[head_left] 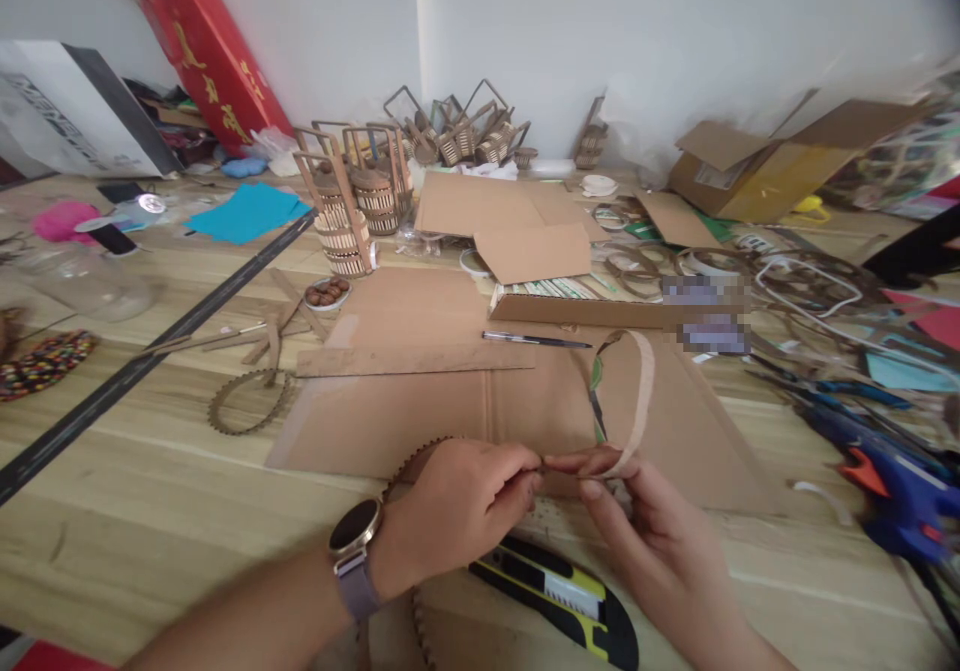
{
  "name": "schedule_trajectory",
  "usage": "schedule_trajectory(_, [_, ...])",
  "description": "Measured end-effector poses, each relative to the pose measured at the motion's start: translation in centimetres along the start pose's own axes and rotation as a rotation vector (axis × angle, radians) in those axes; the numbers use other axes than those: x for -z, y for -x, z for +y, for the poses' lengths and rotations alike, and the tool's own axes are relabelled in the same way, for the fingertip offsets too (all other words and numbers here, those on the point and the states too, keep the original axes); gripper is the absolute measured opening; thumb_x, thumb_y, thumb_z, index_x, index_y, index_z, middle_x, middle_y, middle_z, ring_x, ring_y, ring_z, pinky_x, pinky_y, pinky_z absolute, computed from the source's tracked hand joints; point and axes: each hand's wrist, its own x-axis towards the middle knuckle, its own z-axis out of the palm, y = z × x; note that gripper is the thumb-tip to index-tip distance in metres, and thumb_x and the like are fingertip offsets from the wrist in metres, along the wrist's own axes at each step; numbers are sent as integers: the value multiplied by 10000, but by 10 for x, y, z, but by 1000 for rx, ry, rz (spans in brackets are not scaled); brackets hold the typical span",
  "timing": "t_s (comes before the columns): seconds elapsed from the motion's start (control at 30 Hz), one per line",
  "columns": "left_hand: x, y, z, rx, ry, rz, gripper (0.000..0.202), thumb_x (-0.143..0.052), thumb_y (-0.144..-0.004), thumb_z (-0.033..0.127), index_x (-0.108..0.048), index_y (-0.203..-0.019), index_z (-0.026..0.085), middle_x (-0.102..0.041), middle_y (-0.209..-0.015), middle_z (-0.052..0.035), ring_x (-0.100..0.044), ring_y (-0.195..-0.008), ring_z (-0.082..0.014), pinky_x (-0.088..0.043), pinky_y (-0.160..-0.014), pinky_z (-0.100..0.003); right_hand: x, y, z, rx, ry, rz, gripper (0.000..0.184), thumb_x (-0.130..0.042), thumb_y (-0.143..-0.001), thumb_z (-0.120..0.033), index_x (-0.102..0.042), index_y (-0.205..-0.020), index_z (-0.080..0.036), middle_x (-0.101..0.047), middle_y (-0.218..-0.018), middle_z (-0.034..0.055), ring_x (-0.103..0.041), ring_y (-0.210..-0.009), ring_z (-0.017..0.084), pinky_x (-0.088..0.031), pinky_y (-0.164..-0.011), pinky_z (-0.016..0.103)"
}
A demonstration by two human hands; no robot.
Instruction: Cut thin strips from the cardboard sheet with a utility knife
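Observation:
My left hand point(457, 506), with a watch on its wrist, is closed in a pinch on the end of a thin cardboard strip point(641, 391). My right hand point(645, 526) pinches the same strip right beside it, fingertips almost touching. The strip curls up into a loop above a flat cardboard sheet point(450, 401). A toothed cardboard piece point(412, 461) shows just behind my left hand. A yellow and black utility knife point(562, 601) lies on the table under my hands.
A pen point(536, 340) and a long cardboard ruler strip point(405, 359) lie on the sheet. A toothed ring point(247, 401), small woven baskets point(360, 206), a blue glue gun point(892, 481), cardboard boxes point(780, 161) and a long black bar point(150, 356) crowd the wooden table.

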Motion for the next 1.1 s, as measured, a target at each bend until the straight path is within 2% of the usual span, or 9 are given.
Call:
schedule_trajectory(0.27, [0, 2, -1, -16, -3, 0, 165, -485, -953, 209, -647, -934, 182, -701, -765, -3, -630, -671, -144, -378, -620, -233, 0, -1, -1, -60, -86, -15, 105, -538, -925, -289, -630, -880, -263, -750, -870, 42, -714, -783, 168, -563, -667, 234])
schedule_trajectory(0.47, [2, 1, 1, -71, 48, -20, 145, -488, -959, 204, -630, -948, 178, -718, -782, 3, -654, -691, -138, -407, -634, -219, 2, -7, -4, -195, -233, 29, 224, -548, -920, -429, -621, -808, -249, -725, -771, 42, -664, -658, 168, -541, -606, 257])
schedule_trajectory(0.6, [3, 0, 3, -86, 69, -37, 125, -510, -954, 194, -634, -963, 184, -726, -785, 13, -665, -699, -134, -420, -650, -213, 3, -4, 3, -257, -323, 36, 249, -564, -905, -474, -638, -827, -250, -711, -770, 35, -645, -684, 169, -507, -610, 252])
schedule_trajectory(0.8, [2, 1, 1, -98, 31, -34, 136, -504, -961, 214, -634, -982, 180, -722, -782, 4, -669, -706, -143, -428, -658, -223, 2, 5, 17, -397, -516, 40, 205, -582, -898, -448, -617, -849, -251, -681, -794, 21, -574, -681, 158, -452, -609, 259])
schedule_trajectory(0.93, [2, 1, 2, -128, 14, -28, 135, -501, -962, 210, -630, -984, 177, -720, -786, 5, -668, -703, -141, -427, -661, -225, -2, 3, 11, -464, -617, 84, 253, -640, -827, -477, -596, -767, -235, -674, -768, 36, -565, -681, 181, -450, -617, 296])
schedule_trajectory(1.1, [3, 2, 3, -128, -6, -20, 141, -492, -967, 220, -626, -982, 180, -721, -791, 2, -671, -711, -145, -424, -666, -232, 1, -10, 0, -565, -832, 173, 318, -698, -706, -484, -534, -621, -225, -584, -584, 10, -465, -542, 148, -390, -492, 266])
